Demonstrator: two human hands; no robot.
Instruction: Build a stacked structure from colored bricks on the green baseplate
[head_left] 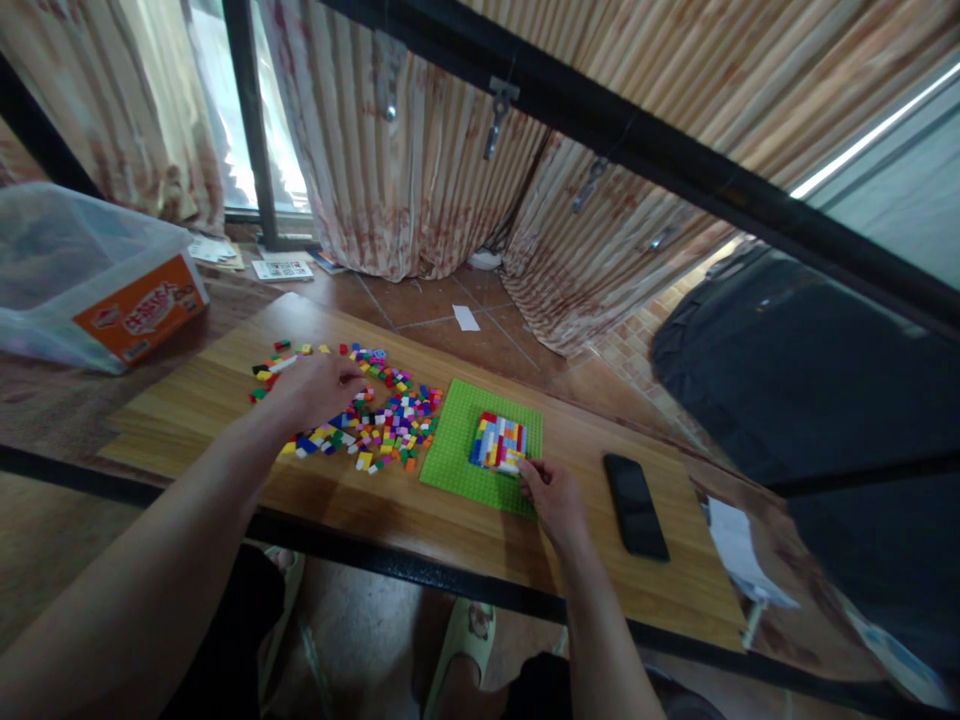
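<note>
My left hand [319, 388] hovers over a spread of loose, colourful toy bricks [401, 420] on the left of the wooden board. Its fingers are curled together, and anything between the fingertips is too small to make out. On a green studded baseplate [457, 425] lies a flat block of toy bricks [499, 440] in red, white, blue, yellow and orange rows. My right hand [551, 492] is at the block's near right corner, thumb and fingers pinched on its edge beside a white brick. The fingertips partly hide that corner.
A black phone [636, 507] lies on the wooden board [592, 440] to the right. Left of the board stands a clear plastic bin [67, 260] with an orange label. A dark metal bar [600, 150] crosses above. White papers [742, 550] lie at the right end.
</note>
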